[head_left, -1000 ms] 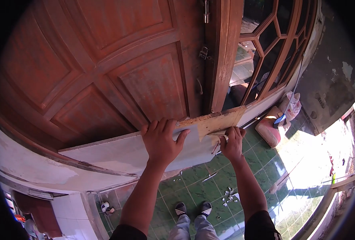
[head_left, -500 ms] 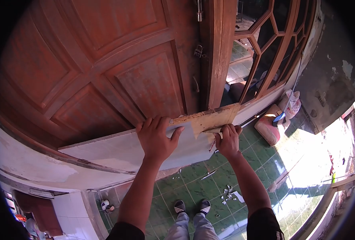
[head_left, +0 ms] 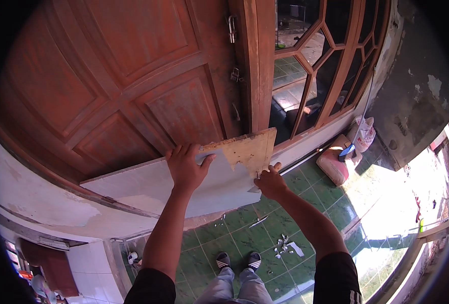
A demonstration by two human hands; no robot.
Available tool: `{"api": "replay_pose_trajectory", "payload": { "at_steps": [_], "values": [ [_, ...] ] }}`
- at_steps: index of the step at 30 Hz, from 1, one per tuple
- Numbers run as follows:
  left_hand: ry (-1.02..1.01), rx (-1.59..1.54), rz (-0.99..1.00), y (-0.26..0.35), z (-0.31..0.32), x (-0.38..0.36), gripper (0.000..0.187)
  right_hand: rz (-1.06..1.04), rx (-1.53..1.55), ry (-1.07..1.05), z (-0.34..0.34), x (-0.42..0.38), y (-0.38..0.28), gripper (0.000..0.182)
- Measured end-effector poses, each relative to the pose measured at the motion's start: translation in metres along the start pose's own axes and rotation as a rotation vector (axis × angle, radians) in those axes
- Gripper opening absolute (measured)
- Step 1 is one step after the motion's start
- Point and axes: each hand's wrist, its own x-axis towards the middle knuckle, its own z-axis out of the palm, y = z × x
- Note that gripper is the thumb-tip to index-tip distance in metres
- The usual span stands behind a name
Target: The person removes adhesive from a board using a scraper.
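A long flat board [head_left: 219, 182] stands on edge in front of the brown panelled door [head_left: 179, 101]. Its face is pale grey, with bare yellowish wood at the upper right end. My left hand [head_left: 186, 164] grips the top edge, fingers over the back and thumb on the front face. At the right end, my right hand [head_left: 271, 182] is closed around something small that I cannot make out, close against the board's face. A torn flap of the grey surface shows just below it.
White scraps [head_left: 285, 244] lie on the green tiled floor [head_left: 245, 243] near my feet. A filled sack [head_left: 334, 167], a white bag [head_left: 364, 134] and a blue brush [head_left: 347, 150] are at the right. A latticed window [head_left: 331, 55] adjoins the door.
My right hand has moved down along the board's right end, and more bare wood shows. The board sits further left in view. My left hand still grips the top edge.
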Motion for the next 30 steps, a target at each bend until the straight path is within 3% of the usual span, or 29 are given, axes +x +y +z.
{"api": "replay_pose_trajectory", "payload": {
  "at_steps": [1,3,6,9,10,11,13,14,17,20,23,28,30],
  "values": [
    [-0.008,0.017,0.011,0.000,-0.002,-0.003,0.048,-0.014,-0.009,-0.164,0.019,-0.010,-0.013,0.023],
    [-0.006,0.035,0.023,-0.004,-0.002,0.008,0.048,0.302,0.275,-0.088,0.003,-0.026,-0.036,0.024],
    [-0.056,0.034,-0.014,0.000,-0.006,0.001,0.048,0.606,0.573,0.169,0.004,-0.040,-0.071,0.023],
    [-0.082,0.035,-0.036,0.000,-0.008,0.003,0.048,0.734,0.980,0.455,0.007,-0.039,-0.111,0.019],
    [-0.083,0.033,-0.040,0.000,-0.008,0.004,0.048,0.826,1.366,0.538,0.000,-0.036,-0.125,0.017],
    [-0.085,0.029,-0.045,0.000,-0.007,0.006,0.048,0.910,1.530,0.631,-0.015,-0.029,-0.137,0.017],
    [-0.114,0.030,-0.051,-0.001,-0.004,0.006,0.044,1.074,1.861,0.821,-0.036,-0.014,-0.152,0.020],
    [-0.129,0.031,-0.055,-0.002,-0.005,0.006,0.043,1.099,2.086,0.850,-0.035,-0.007,-0.147,0.032],
    [-0.153,0.025,-0.061,-0.002,-0.007,0.008,0.047,1.156,2.401,1.152,-0.059,0.024,-0.139,0.038],
    [-0.188,-0.009,-0.050,-0.005,-0.009,0.012,0.046,1.220,2.191,1.256,-0.051,0.069,-0.143,0.037],
    [-0.347,-0.052,-0.023,-0.012,-0.013,0.022,0.045,1.279,2.002,1.327,-0.047,0.102,-0.156,0.027],
    [-0.450,-0.058,0.162,-0.029,-0.014,0.035,0.040,1.369,1.738,1.587,-0.054,0.138,-0.171,0.021],
    [-0.469,-0.073,0.202,-0.033,-0.013,0.039,0.040,1.399,1.620,1.586,-0.053,0.144,-0.174,0.020]
  ]
}}
